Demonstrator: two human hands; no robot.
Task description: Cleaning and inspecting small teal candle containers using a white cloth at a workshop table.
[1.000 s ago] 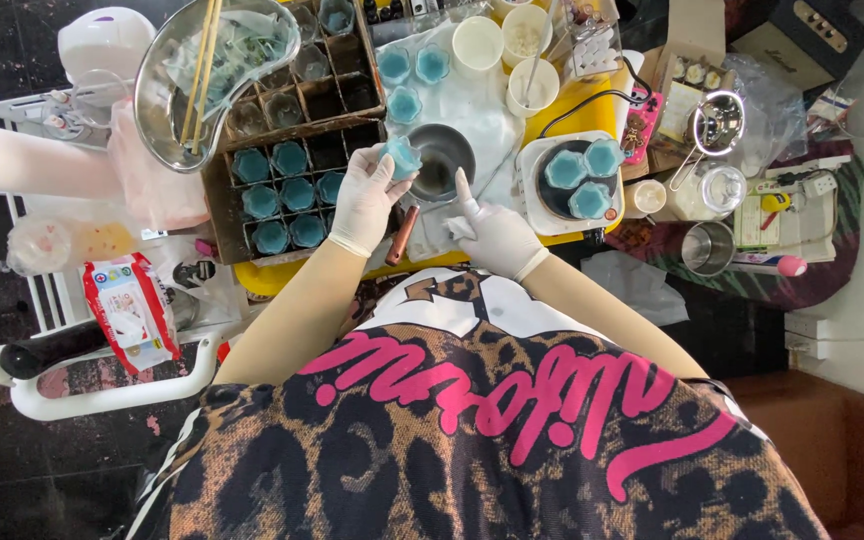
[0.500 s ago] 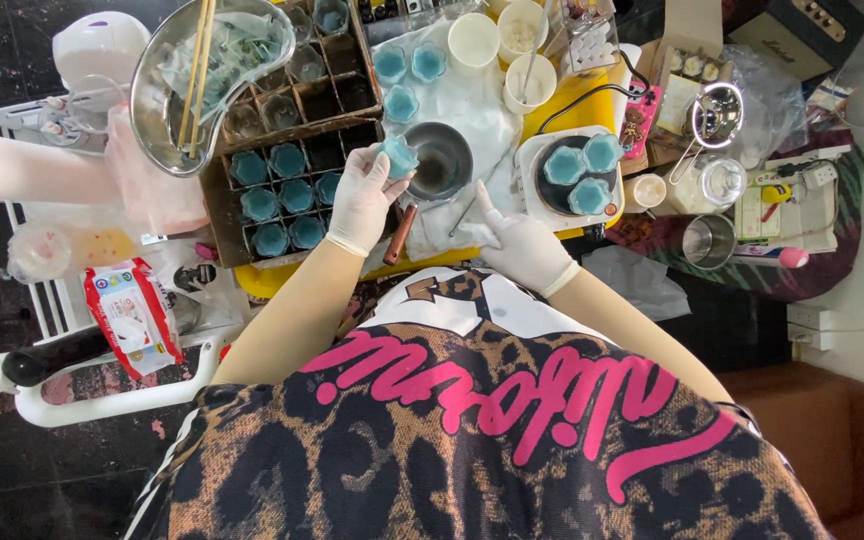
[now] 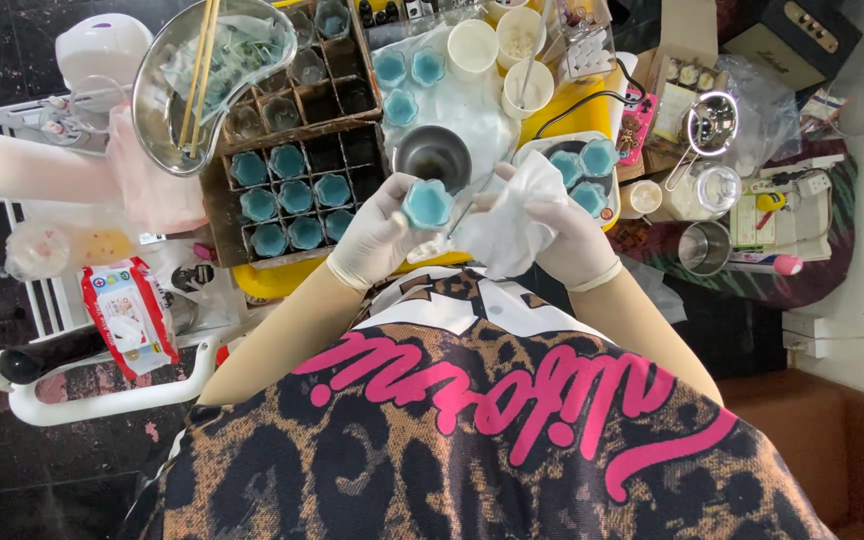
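head view: left hand (image 3: pixel 377 235) fingers around blue cup (image 3: pixel 427 203), right hand (image 3: pixel 562 235) clutching white tissue (image 3: pixel 512 215)

The gloved left hand (image 3: pixel 377 238) is holding a small blue flower-shaped cup (image 3: pixel 427 203) just in front of the round metal bowl (image 3: pixel 433 157). The gloved right hand (image 3: pixel 562 235) is pressing a white cloth (image 3: pixel 509 215) against the cup's side, just right of that bowl. To the bowl's left, a cardboard divider box (image 3: pixel 297 185) is sitting with more blue cups in its cells. Beyond the box, a metal kidney-shaped tray (image 3: pixel 212 75) is holding chopsticks (image 3: pixel 197 70). Right of the bowl, a white tray (image 3: pixel 540 152) is carrying further blue cups.
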